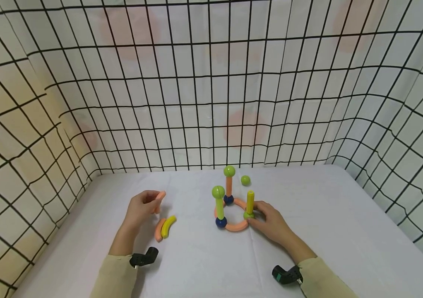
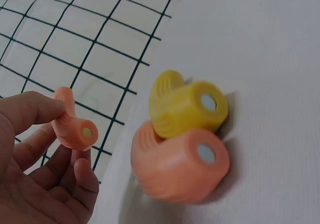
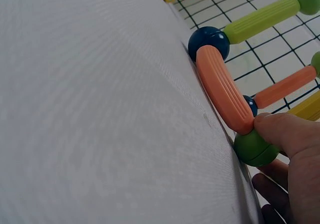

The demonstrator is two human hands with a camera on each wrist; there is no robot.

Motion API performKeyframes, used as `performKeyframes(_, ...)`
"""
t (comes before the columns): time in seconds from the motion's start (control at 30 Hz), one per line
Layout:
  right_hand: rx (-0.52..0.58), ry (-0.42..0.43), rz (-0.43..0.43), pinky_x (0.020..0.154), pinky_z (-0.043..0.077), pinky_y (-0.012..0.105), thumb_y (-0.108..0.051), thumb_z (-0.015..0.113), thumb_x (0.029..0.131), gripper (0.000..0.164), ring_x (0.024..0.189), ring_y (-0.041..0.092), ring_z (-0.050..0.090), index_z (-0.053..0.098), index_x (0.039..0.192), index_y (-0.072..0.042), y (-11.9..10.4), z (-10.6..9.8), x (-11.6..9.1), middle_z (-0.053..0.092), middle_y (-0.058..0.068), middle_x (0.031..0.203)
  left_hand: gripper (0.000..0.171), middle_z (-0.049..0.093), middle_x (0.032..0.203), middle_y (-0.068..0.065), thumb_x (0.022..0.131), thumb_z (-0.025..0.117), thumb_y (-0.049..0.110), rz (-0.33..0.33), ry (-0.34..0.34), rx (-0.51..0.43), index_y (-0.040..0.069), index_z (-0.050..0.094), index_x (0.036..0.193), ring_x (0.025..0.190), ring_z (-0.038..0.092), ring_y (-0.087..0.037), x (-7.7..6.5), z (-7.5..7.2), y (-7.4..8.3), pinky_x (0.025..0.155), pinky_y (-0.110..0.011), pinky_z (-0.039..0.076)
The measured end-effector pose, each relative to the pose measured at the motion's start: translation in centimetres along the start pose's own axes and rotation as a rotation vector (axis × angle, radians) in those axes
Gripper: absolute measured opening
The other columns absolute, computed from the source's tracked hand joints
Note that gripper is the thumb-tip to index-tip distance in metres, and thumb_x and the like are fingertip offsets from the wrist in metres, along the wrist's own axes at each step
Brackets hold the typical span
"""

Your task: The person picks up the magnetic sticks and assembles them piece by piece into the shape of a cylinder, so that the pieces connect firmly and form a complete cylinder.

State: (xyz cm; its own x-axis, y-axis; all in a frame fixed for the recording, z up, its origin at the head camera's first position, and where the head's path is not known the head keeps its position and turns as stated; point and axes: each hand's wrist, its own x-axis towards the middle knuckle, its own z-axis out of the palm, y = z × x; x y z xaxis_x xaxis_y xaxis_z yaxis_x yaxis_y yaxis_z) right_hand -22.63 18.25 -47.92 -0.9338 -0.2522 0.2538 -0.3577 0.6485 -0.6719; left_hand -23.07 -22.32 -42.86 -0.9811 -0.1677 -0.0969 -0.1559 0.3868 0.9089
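My left hand pinches a curved orange magnetic stick between thumb and fingers, above the table. Below it, a curved yellow stick and another curved orange stick lie side by side. At the ring of curved orange sticks, my right hand holds the low green ball with thumb and fingers. A yellow stick stands upright on that ball. Two dark blue balls join the ring elsewhere, bearing an upright green stick and an orange one, each topped by a green ball.
A loose green ball lies behind the ring on the white tablecloth. Black wire grid panels backed by pale cloth enclose the table at the back and both sides.
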Motion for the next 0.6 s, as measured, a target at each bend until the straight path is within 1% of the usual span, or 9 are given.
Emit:
performKeyframes(0.1,0.001,-0.001,-0.010,0.107,0.045,0.053,-0.029,0.074,0.091,0.039,0.127,0.030,0.056,0.063,0.127,-0.016,0.0,0.0,0.0,0.066,0.003,0.126,0.054,0.063,0.080,-0.003,0.088,0.071,0.053,0.011,0.009,-0.052,0.014,0.062,0.124,0.088,0.057,-0.020,-0.1,0.3,0.3,0.080,-0.025,0.050)
performKeyframes(0.17,0.001,0.001,-0.018,0.107,0.045,0.053,-0.028,0.074,0.091,0.040,0.127,0.030,0.057,0.063,0.127,-0.015,0.0,0.0,0.0,0.066,0.004,0.126,0.055,0.063,0.079,-0.001,0.087,0.072,0.053,0.022,0.005,-0.094,0.013,0.063,0.124,0.087,0.057,-0.020,-0.2,0.5,0.6,0.080,-0.025,0.050)
performKeyframes(0.27,0.003,0.001,-0.019,0.106,0.045,0.053,-0.028,0.074,0.091,0.039,0.126,0.030,0.057,0.063,0.127,-0.015,0.0,0.0,0.0,0.066,0.004,0.126,0.051,0.064,0.082,0.000,0.090,0.072,0.047,0.023,-0.002,-0.150,0.011,0.061,0.124,0.085,0.058,-0.020,-0.3,0.9,1.0,0.080,-0.027,0.051)
performKeyframes(0.43,0.003,-0.001,-0.019,0.107,0.045,0.054,-0.029,0.073,0.092,0.039,0.127,0.030,0.057,0.063,0.127,-0.015,-0.1,-0.1,-0.1,0.066,0.003,0.126,0.041,0.061,0.089,0.002,0.094,0.070,0.035,0.010,-0.002,-0.193,0.009,0.055,0.122,0.080,0.059,-0.016,-0.6,1.3,1.7,0.076,-0.027,0.051)
performKeyframes(0.6,0.002,-0.007,-0.014,0.107,0.044,0.055,-0.031,0.072,0.092,0.042,0.127,0.031,0.056,0.062,0.129,-0.016,-0.1,-0.1,-0.1,0.066,0.004,0.126,0.035,0.060,0.094,0.003,0.096,0.068,0.031,0.013,-0.018,-0.214,0.009,0.052,0.118,0.076,0.060,-0.013,-0.6,1.7,2.0,0.072,-0.028,0.051)
